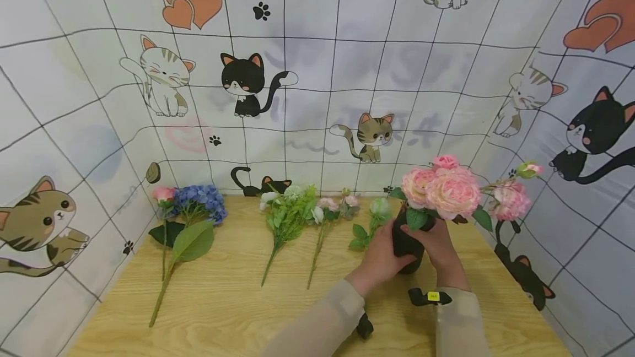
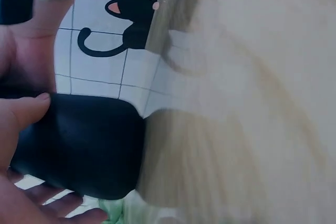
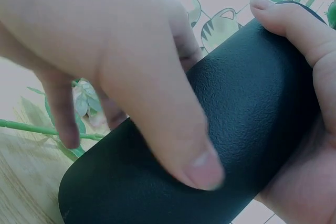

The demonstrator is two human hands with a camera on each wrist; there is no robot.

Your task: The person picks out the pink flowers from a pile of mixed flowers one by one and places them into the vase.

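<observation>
In the head view both hands hold a dark, rounded vase [image 1: 408,242] at the right of the table. My left hand [image 1: 379,258] grips its lower body, thumb across the near side and fingers round the back. Higher up, near the mouth, my right hand [image 1: 441,244] wraps the vase, its thumb [image 3: 294,22] by the rim in the right wrist view. Large pink peonies [image 1: 451,189] with green leaves rise from the mouth, and a further pink bloom [image 1: 511,200] leans right. The left wrist view shows the smooth vase base [image 2: 126,145] close over the table.
Cut artificial stems lie along the wooden table [image 1: 233,313]: a blue hydrangea [image 1: 198,200] beside a pink rose [image 1: 163,194], a leafy white bunch [image 1: 292,208], a small pink-and-white spray [image 1: 327,205], and a pale green-white flower [image 1: 379,208] beside the left hand. Cat-printed cloth [image 1: 307,70] encloses the table.
</observation>
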